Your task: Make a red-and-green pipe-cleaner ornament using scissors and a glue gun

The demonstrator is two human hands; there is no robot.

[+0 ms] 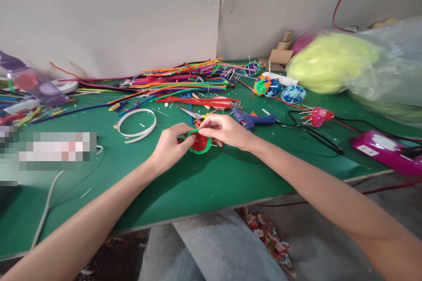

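Between my hands is a small red round piece (200,142) edged with a green pipe cleaner (199,153). My left hand (173,145) pinches its left side, thumb across the red face. At the top of the rim, my right hand (223,131) has thumb and finger closed on the green strip; its other fingers curl behind. A short white stick pokes out at the piece's right side. Scissors (191,113) lie just beyond my hands, partly hidden. Close to the right hand rests a blue glue gun (252,118). A coil of white strip (136,124) lies left of my hands.
Many coloured pipe cleaners (178,85) are heaped along the wall. Small decorated pieces, including a blue one (293,94) and a red one (321,117), sit at right. A magenta power strip (387,151), plastic bags (332,61) and a purple bottle (33,81) flank the green table (184,193).
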